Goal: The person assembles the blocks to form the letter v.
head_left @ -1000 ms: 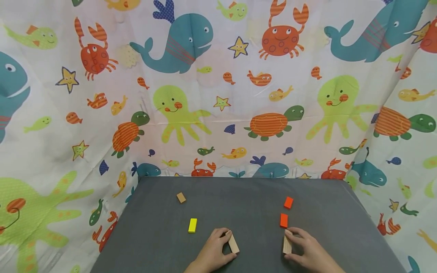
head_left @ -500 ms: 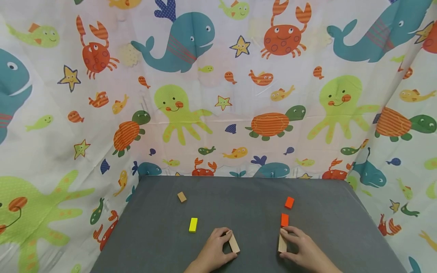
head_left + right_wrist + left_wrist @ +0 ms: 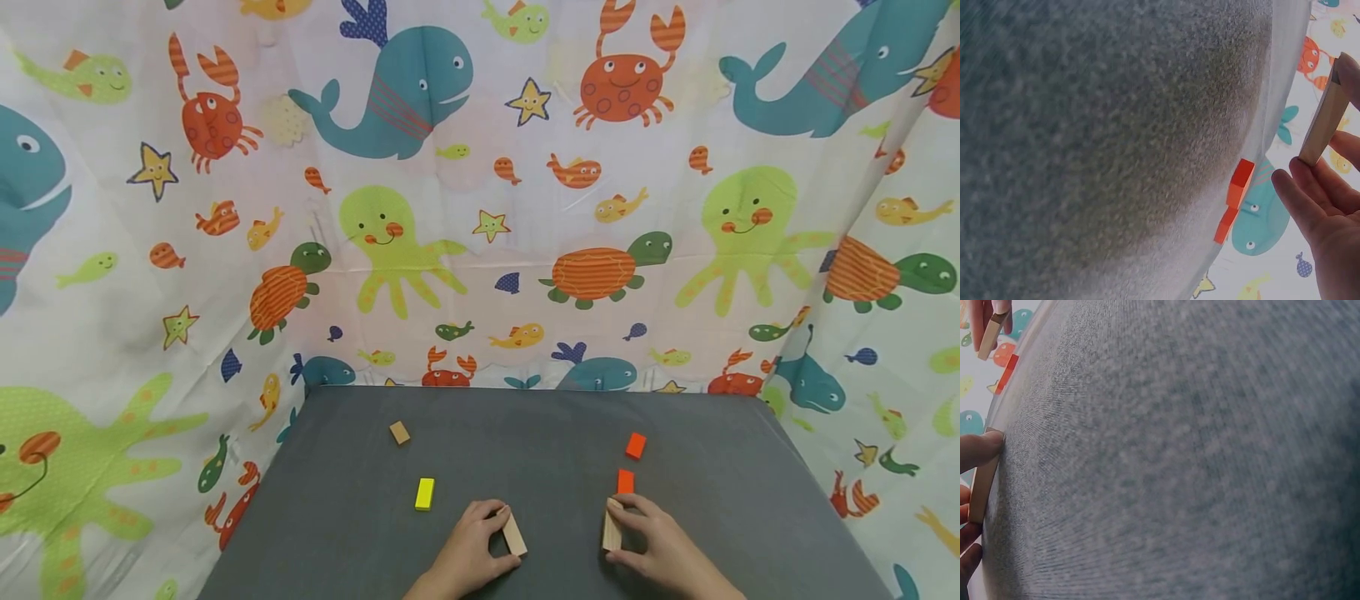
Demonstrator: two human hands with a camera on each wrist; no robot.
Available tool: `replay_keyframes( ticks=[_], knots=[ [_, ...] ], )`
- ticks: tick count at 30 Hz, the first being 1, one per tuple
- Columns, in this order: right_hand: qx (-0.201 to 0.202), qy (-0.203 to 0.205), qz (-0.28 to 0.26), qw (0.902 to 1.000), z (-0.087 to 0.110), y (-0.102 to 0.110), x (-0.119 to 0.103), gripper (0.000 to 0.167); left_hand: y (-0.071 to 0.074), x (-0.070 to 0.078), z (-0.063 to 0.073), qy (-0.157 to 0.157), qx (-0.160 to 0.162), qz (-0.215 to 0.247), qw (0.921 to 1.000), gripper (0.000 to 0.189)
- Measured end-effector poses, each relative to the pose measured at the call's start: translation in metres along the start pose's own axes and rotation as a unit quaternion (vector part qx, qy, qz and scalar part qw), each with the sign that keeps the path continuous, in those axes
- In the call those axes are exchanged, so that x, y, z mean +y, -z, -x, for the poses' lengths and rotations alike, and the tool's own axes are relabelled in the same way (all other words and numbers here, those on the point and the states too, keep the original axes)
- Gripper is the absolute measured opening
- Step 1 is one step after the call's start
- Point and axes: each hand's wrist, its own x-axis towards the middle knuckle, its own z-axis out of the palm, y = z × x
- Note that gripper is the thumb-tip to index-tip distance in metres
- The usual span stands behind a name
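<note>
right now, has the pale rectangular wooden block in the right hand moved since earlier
Yes, the pale wooden block has moved left in the head view against the nearer red-orange rectangular block.

Cannot see all of the left wooden block point(image 3: 514, 534), right of the yellow block point(image 3: 424, 494) and partly covered by the left hand point(image 3: 472, 542). Cannot make out the near end of the nearer red block point(image 3: 626, 480), farther right of the yellow block, behind the right hand point(image 3: 660, 537). Cannot follow either arm point(image 3: 432, 586) below the head view. In wrist views, find only cut-off hands at the edges and blurred grey cloth point(image 3: 1179, 450).
</note>
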Motion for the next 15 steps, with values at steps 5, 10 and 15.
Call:
replay_keyframes(
  ticks=[5,10,15],
  knots=[
    [0.005,0.001,-0.003,1.0,-0.0031,-0.0012,-0.0039,0.074,-0.0006,0.0004,0.0001,-0.002,0.001,-0.003,1.0,0.075],
    [0.014,0.006,0.008,0.9999,-0.0062,-0.0023,-0.0053,0.074,0.0008,0.0019,0.0006,0.0,0.002,-0.004,1.0,0.075],
    [0.016,0.019,0.0,0.9997,-0.0082,-0.0039,-0.0067,0.074,0.0027,0.0039,0.0021,0.0,0.002,-0.005,1.0,0.075]
  ],
)
